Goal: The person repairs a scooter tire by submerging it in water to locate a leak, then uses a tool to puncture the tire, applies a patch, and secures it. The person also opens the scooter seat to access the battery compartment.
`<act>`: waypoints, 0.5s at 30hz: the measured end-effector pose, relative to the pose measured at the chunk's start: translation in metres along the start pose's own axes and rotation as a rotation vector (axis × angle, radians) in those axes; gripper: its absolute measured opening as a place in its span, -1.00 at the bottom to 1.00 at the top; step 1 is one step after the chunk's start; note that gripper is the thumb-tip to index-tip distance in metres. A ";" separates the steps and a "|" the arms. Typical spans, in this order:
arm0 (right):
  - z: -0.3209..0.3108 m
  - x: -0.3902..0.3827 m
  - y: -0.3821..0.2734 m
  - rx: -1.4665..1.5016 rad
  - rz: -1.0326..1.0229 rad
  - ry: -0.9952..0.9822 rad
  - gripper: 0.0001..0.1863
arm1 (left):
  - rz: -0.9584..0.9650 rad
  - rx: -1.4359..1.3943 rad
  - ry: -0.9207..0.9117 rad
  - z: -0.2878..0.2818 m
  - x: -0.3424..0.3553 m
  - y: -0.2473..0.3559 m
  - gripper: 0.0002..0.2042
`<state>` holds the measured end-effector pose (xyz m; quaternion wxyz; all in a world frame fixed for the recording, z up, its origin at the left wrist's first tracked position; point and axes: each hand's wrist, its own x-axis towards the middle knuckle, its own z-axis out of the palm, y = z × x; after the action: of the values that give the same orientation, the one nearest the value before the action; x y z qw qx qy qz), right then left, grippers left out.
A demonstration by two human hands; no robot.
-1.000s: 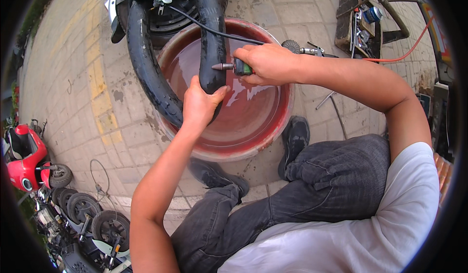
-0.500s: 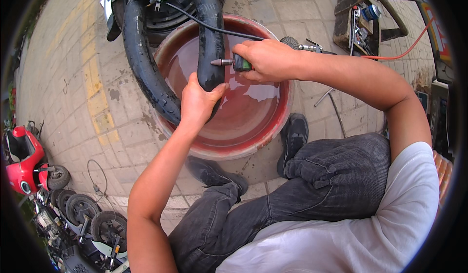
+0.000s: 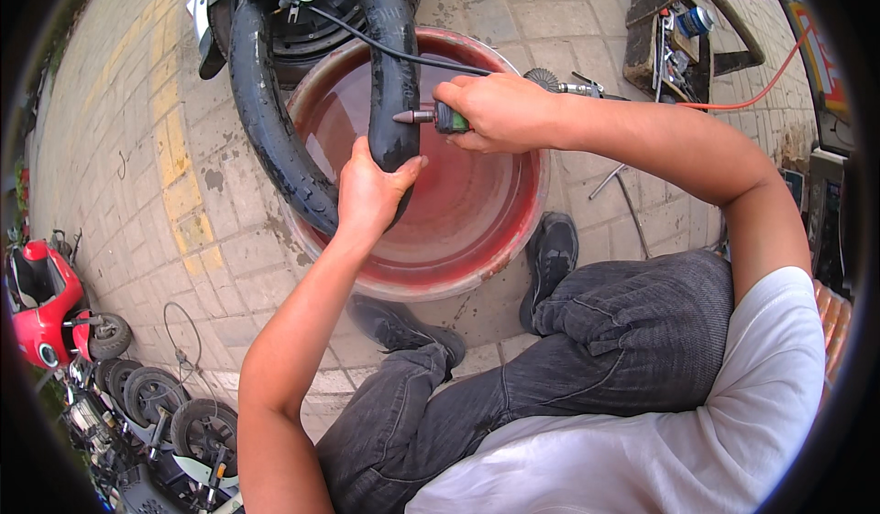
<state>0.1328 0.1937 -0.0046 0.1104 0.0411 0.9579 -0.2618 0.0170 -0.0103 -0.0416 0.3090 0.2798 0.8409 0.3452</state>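
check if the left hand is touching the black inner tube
Touching. The head view shows the left hand gripping the black inner tube at its lower bend.

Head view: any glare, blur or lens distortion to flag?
Head view: pale reflections on the water in the red basin, faint shine on the black tube; head view: no obvious motion blur on the left hand, the right hand or its tool; head view: fisheye bends the paving lines, corners black, shadows soft.

Head-worn fisheye, facing down past lap [image 3: 596, 340] toward black tube [image 3: 394, 88], fairly near.
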 end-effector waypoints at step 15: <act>0.000 -0.002 -0.004 -0.005 -0.024 -0.004 -0.59 | -0.006 0.002 0.010 0.002 0.000 -0.002 -0.46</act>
<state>0.1345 0.1902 -0.0023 0.1094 0.0288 0.9587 -0.2610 0.0174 -0.0107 -0.0442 0.3058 0.2757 0.8436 0.3447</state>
